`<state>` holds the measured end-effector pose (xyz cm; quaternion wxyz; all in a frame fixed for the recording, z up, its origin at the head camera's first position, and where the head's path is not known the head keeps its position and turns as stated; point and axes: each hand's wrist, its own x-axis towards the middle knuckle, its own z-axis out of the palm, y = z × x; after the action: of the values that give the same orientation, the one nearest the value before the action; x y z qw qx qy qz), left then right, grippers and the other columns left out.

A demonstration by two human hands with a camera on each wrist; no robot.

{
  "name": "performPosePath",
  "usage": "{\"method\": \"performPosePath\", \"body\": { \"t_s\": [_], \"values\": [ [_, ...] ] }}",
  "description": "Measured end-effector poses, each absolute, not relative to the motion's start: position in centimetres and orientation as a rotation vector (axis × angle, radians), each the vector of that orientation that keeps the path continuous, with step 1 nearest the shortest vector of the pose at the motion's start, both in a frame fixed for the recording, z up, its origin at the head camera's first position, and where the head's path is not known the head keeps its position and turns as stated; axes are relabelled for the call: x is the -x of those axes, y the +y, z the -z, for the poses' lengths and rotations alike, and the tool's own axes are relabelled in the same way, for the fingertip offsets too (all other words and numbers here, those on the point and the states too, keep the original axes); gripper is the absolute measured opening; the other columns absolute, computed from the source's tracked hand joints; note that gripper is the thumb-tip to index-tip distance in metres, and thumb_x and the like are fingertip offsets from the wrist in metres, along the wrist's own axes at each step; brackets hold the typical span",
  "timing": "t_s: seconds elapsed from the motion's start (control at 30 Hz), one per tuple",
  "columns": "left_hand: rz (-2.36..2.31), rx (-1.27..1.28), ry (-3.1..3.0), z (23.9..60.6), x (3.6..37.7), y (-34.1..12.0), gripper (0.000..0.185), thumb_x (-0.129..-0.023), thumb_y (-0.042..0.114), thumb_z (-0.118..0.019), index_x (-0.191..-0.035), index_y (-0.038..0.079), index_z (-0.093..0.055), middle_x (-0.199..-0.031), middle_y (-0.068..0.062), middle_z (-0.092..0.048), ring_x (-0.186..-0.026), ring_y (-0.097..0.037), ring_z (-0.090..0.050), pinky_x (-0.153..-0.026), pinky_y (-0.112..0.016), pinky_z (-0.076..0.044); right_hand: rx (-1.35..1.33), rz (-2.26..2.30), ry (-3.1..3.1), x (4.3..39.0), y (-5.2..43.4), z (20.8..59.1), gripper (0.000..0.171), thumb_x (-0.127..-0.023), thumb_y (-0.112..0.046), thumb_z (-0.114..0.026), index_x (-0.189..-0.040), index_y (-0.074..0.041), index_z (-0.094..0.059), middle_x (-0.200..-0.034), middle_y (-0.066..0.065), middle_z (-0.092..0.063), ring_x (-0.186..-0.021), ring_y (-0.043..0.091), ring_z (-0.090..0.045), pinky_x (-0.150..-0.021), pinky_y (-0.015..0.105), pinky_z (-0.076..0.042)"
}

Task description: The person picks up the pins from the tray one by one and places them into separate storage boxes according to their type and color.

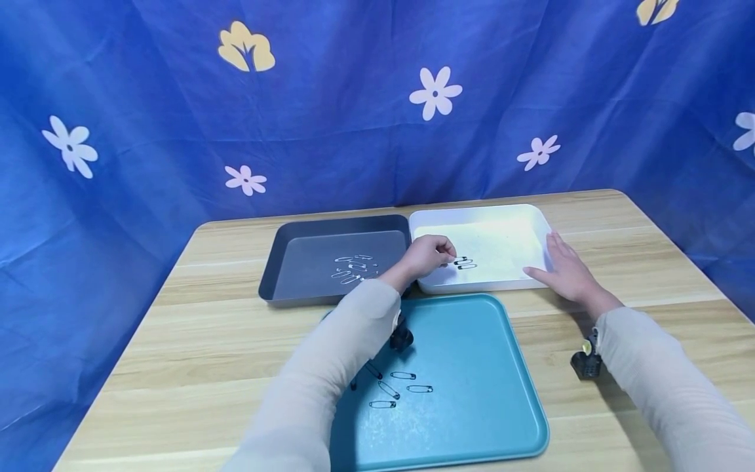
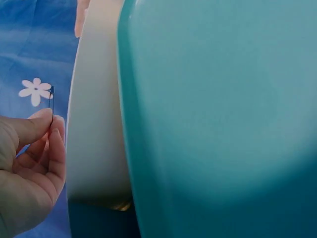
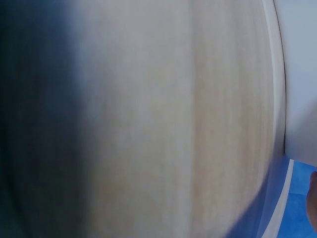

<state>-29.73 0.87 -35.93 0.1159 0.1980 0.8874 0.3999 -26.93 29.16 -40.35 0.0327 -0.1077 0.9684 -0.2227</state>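
Note:
My left hand (image 1: 426, 255) is over the near left part of the white tray (image 1: 519, 219). Between thumb and fingers it pinches a safety pin (image 2: 52, 101), whose dark cap points up in the left wrist view. A couple of dark-capped safety pins (image 1: 466, 266) lie on the white tray beside those fingertips. My right hand (image 1: 571, 274) rests on that tray's right rim, fingers extended and thumb over the near corner. Only a sliver of it shows in the right wrist view. Several black-capped safety pins (image 1: 404, 375) lie on the teal tray (image 1: 472, 367), partly hidden by my left sleeve.
A dark grey tray (image 1: 307, 246) abuts the white one on the left and holds several silvery pins (image 1: 354, 265). The teal tray is in front of both, nearer to me. All stand on a wooden table (image 1: 194, 328), with a blue flowered cloth (image 1: 330, 98) behind.

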Motion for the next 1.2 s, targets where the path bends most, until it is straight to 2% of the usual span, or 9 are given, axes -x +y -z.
{"method": "performPosePath", "body": {
  "t_s": [0.27,0.47,0.77,0.97,1.1,1.13,1.2],
  "values": [
    [-1.070,-0.568,2.659,36.5,30.9,2.0,0.009,-0.083,0.003,-0.054,-0.084,0.002,-0.064,-0.072,-0.003,-0.059,-0.066,-0.013,-0.051,-0.058,-0.019,-0.039,0.336,0.699,2.977,27.1,29.1,40.5,0.092,-0.083,-0.051,-0.044,-0.132,0.011,0.004,-0.138,0.027,0.007,-0.126,0.038,0.005,-0.098,0.051,-0.003],
    [-0.996,-0.531,2.714,37.2,32.1,2.8,0.013,-0.080,0.000,-0.052,-0.084,0.005,-0.064,-0.078,0.000,-0.059,-0.075,-0.012,-0.050,-0.068,-0.020,-0.039,0.323,0.693,2.984,27.3,29.2,40.6,0.093,-0.082,-0.052,-0.044,-0.132,0.010,0.004,-0.138,0.026,0.006,-0.126,0.038,0.004,-0.098,0.051,-0.003],
    [-0.921,-0.421,2.738,38.0,33.7,3.8,0.016,-0.081,-0.002,-0.052,-0.080,0.007,-0.065,-0.084,0.002,-0.059,-0.083,-0.012,-0.049,-0.078,-0.020,-0.036,0.312,0.679,2.973,27.3,29.4,40.6,0.093,-0.082,-0.053,-0.043,-0.132,0.010,0.005,-0.138,0.025,0.008,-0.126,0.038,0.005,-0.097,0.052,-0.002],
    [-0.843,-0.460,2.741,40.5,36.2,4.4,0.020,-0.077,-0.001,-0.051,-0.071,0.014,-0.063,-0.081,0.003,-0.060,-0.084,-0.012,-0.051,-0.079,-0.020,-0.038,0.308,0.688,2.982,27.4,29.5,40.5,0.093,-0.082,-0.051,-0.044,-0.133,0.010,0.004,-0.139,0.025,0.007,-0.126,0.038,0.004,-0.097,0.052,-0.003],
    [-0.846,-0.444,2.729,40.2,35.7,4.5,0.021,-0.078,-0.002,-0.049,-0.073,0.013,-0.064,-0.082,0.003,-0.059,-0.082,-0.012,-0.051,-0.077,-0.020,-0.039,0.307,0.686,2.981,27.4,29.5,40.6,0.093,-0.082,-0.051,-0.044,-0.133,0.009,0.004,-0.139,0.025,0.007,-0.126,0.039,0.003,-0.097,0.052,-0.003],
    [-0.807,-0.407,2.722,39.0,34.8,4.6,0.021,-0.079,-0.003,-0.048,-0.076,0.010,-0.064,-0.085,0.001,-0.060,-0.085,-0.013,-0.051,-0.078,-0.022,-0.039,0.307,0.687,2.979,27.5,29.5,40.6,0.093,-0.082,-0.052,-0.044,-0.133,0.009,0.004,-0.139,0.025,0.008,-0.126,0.038,0.004,-0.097,0.052,-0.003],
    [-0.827,-0.403,2.740,38.7,34.4,4.5,0.021,-0.080,-0.003,-0.048,-0.077,0.010,-0.064,-0.083,0.001,-0.059,-0.082,-0.012,-0.050,-0.076,-0.021,-0.039,0.307,0.685,2.977,27.5,29.4,40.5,0.093,-0.082,-0.052,-0.044,-0.133,0.009,0.005,-0.139,0.025,0.008,-0.126,0.038,0.004,-0.097,0.051,-0.003]
  ]
}}
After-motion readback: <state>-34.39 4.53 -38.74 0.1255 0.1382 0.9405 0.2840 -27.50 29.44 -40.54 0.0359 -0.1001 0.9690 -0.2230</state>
